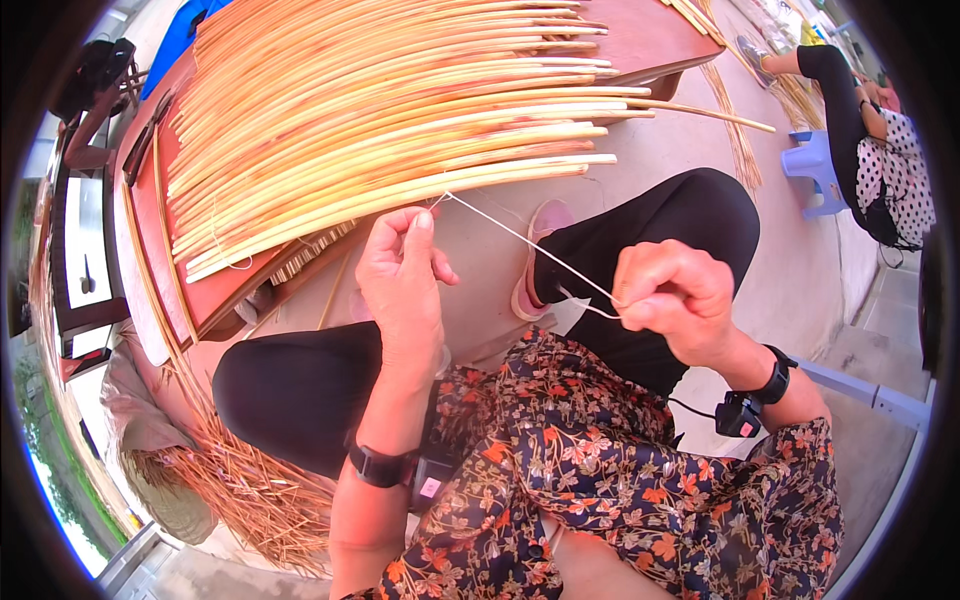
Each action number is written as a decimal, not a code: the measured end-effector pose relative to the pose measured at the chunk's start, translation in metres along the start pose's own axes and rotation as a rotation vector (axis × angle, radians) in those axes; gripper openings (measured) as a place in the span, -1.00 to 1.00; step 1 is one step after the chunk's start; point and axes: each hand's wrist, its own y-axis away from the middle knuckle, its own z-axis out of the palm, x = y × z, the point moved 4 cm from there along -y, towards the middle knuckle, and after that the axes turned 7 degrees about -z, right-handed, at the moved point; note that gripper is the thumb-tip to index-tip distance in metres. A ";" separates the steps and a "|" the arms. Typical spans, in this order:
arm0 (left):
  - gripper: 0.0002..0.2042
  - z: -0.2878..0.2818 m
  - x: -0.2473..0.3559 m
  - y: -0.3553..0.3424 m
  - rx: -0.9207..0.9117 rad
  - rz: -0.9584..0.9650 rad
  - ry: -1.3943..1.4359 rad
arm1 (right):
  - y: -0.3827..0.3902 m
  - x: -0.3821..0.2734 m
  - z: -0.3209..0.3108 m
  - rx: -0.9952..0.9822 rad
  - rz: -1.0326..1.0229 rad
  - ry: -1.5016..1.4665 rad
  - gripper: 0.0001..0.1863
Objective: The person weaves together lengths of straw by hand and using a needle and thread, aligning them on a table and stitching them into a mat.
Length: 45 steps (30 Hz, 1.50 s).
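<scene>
A row of pale yellow stalks [390, 120] lies side by side across a reddish-brown table in front of me. White string [530, 245] stretches taut from the near edge of the stalks down to my right hand [675, 295], whose closed fingers grip it above my right knee. A short loose end hangs beside those fingers. Just under the nearest stalk, my left hand [400, 270] pinches the string between thumb and forefinger, close to where it meets the stalks. Another thin thread loop [235, 262] hangs at the stalks' left end.
The table's red-brown top [640, 45] shows past the stalks' right ends. A heap of dry straw [245, 480] lies at my lower left, by a beige cloth [150, 430]. Scissors [150, 135] rest at the table's left. Another person [850, 130] sits far right beside a blue stool [815, 170].
</scene>
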 end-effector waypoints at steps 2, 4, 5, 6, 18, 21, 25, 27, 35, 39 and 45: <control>-0.86 -0.001 -0.003 -0.002 0.012 -0.009 0.003 | 0.011 -0.009 -0.008 0.193 0.094 -0.340 -0.91; -0.87 0.001 -0.004 -0.003 0.016 -0.020 0.010 | 0.022 -0.021 -0.010 0.202 0.148 -0.638 -0.87; -0.88 0.003 -0.004 -0.003 0.021 -0.039 0.003 | 0.028 -0.026 -0.009 0.209 0.181 -0.822 -0.85; -0.89 0.002 -0.004 -0.002 0.035 -0.054 -0.009 | 0.029 -0.031 -0.007 0.117 0.192 -0.992 -0.84; -0.84 0.004 -0.018 -0.009 -0.003 -0.212 0.268 | 0.033 0.010 -0.009 0.260 0.486 -0.279 -0.83; -0.77 0.000 -0.016 0.002 -0.001 -0.267 0.306 | 0.015 0.035 0.015 0.323 0.570 -0.202 -0.76; -0.73 -0.009 -0.022 0.017 0.056 -0.280 0.314 | -0.001 0.067 0.041 0.348 0.590 -0.190 -0.73; -0.73 -0.010 -0.020 0.019 0.045 -0.256 0.346 | -0.006 0.073 0.048 0.357 0.574 -0.182 -0.73; -0.73 0.014 -0.005 0.003 -0.154 -0.366 0.268 | -0.010 0.086 0.054 0.603 0.576 -0.524 -0.83; -0.72 0.016 0.001 0.007 -0.072 -0.332 0.206 | -0.010 0.092 0.054 0.652 0.593 -0.563 -0.84; -0.76 -0.010 -0.013 0.019 0.158 -0.247 0.232 | -0.016 0.100 0.057 0.621 0.579 -0.548 -0.81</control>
